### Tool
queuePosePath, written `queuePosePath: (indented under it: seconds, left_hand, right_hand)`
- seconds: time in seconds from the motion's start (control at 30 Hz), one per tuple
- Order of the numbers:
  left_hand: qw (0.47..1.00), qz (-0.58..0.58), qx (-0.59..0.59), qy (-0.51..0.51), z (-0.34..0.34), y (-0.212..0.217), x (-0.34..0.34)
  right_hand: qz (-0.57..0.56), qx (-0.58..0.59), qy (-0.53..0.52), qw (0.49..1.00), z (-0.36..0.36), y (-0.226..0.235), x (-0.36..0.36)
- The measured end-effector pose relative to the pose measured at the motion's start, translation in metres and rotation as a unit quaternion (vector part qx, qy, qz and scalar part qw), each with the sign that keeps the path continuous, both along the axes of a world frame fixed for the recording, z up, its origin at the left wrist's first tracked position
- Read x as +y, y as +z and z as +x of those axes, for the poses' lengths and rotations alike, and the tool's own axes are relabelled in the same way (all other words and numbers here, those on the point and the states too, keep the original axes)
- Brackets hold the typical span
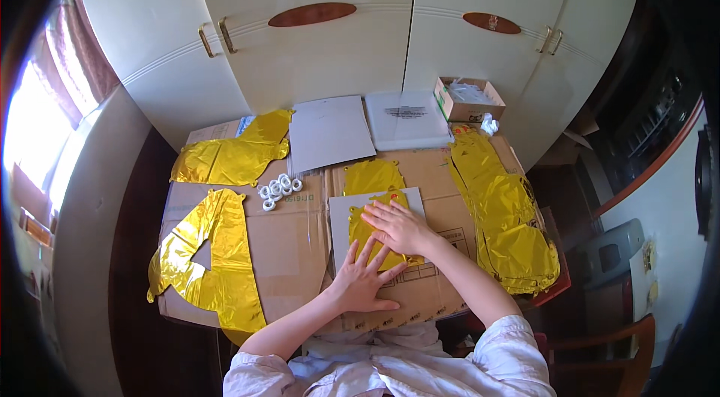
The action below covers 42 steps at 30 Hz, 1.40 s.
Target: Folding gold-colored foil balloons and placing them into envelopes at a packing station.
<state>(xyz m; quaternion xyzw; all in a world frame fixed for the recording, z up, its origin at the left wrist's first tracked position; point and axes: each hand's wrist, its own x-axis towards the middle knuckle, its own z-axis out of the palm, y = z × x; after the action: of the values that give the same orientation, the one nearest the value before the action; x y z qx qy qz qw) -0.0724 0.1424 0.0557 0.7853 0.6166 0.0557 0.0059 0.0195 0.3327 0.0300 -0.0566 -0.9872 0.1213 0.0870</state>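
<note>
Head view gives me a cardboard-covered table [289, 266] with a long pile of gold foil [506, 209] along its right side and a bent gold foil shape [229, 239] at left. Front and centre, a grey card [340, 221] bears a smaller gold foil piece [358, 230]. I see the right hand [397, 226] lying flat on that piece, and the left hand [360, 284] spread wide, fingertips at its lower edge, though I can't tell if they touch. Small white rings [275, 187] cluster left of the card.

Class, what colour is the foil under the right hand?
The foil is shiny gold; see the head view.
</note>
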Motion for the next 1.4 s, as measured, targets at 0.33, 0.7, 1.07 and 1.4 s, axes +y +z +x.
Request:
queuePosePath:
  seconds: [0.33, 0.7, 1.07, 1.4]
  left_hand:
    - [1.0, 0.01, 0.0, 0.008, 0.006, 0.004, -0.005]
    - [1.0, -0.009, -0.027, 0.008, 0.043, 0.006, -0.05]
    - [0.999, 0.0, -0.019, 0.036, 0.034, -0.003, -0.036]
    - [0.998, -0.016, -0.039, 0.039, 0.037, 0.007, -0.036]
  right_hand:
    - [0.007, 0.038, -0.06, 0.997, -0.014, -0.009, 0.018]
    - [0.019, 0.046, -0.06, 0.997, 0.032, -0.006, -0.037]
    - [-0.009, 0.03, -0.066, 0.997, 0.033, -0.003, -0.035]
    - [-0.231, 0.086, -0.243, 0.938, 0.06, 0.02, 0.015]
